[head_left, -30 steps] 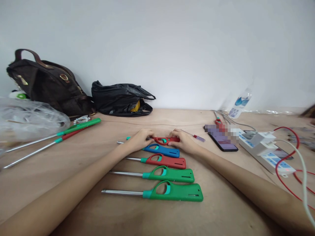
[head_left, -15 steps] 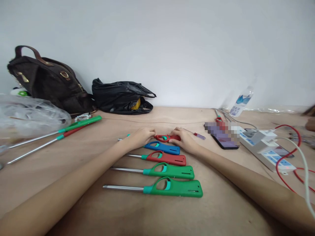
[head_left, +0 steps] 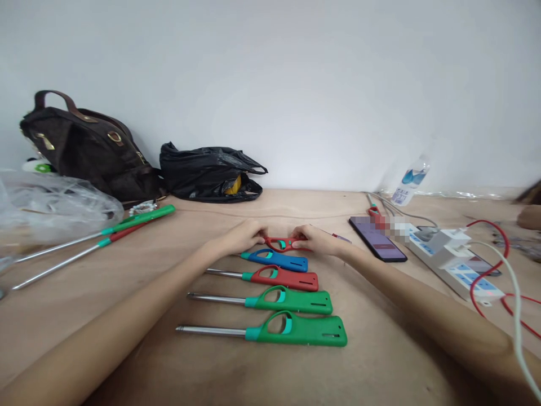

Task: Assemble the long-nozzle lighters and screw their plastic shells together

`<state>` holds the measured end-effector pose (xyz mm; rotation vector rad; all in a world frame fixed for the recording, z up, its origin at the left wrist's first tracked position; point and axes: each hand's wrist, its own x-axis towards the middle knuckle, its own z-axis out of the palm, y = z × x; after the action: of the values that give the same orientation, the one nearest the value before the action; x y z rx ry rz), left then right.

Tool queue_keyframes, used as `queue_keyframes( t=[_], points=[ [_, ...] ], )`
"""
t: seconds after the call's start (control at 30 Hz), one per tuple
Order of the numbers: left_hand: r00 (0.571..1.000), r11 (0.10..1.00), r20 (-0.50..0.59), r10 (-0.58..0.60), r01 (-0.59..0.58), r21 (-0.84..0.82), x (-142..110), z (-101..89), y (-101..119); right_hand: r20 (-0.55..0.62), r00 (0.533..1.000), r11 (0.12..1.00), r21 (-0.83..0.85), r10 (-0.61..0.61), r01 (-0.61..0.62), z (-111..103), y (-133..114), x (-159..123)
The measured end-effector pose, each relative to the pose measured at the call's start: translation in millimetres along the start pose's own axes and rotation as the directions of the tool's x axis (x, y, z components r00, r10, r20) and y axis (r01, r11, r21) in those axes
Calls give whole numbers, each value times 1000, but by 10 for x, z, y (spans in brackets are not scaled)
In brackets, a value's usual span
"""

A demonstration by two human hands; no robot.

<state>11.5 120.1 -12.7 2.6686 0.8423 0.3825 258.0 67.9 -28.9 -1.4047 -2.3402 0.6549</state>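
Note:
At the far end of a column of gas lighters, a red lighter lies crosswise between my hands. My left hand pinches its nozzle end, hiding the metal tube. Closed round its handle is my right hand, fingertips on the near face. Just nearer to me is a blue lighter, its tube partly behind my left hand. Below it lie another red lighter, a green lighter and a second green lighter, tubes all pointing left. A screwdriver is mostly covered by my right hand.
On the left are two more lighters, a clear plastic bag and a dark backpack. A black plastic bag rests by the wall. Rightward lie a phone, a power strip with cables, and a bottle.
The view has tipped up slightly, so everything sits lower. My right fingers have curled further over the red lighter's handle. More of the blue lighter's neck shows beside my left hand.

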Motion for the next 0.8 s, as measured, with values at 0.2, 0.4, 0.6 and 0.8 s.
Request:
queue_keyframes(
  t=[0.2,0.4,0.6,0.8],
  points=[
    [997,993,-2,83,-82,87,2,-43,44,-152,987,990,-120,51,-70,33,-149,-115],
    [968,893,-79,240,-188,409,25,-12,45,-283,956,968,-249,-70,-3,-24,-265,-213],
    [960,824,-116,253,-151,546,-2,-78,256,-215,969,916,-400,-120,25,-19,-367,-212],
    [953,783,-84,290,-186,593,-37,-84,620,-229,971,889,-457,-69,-45,67,-583,-160]
  ],
)
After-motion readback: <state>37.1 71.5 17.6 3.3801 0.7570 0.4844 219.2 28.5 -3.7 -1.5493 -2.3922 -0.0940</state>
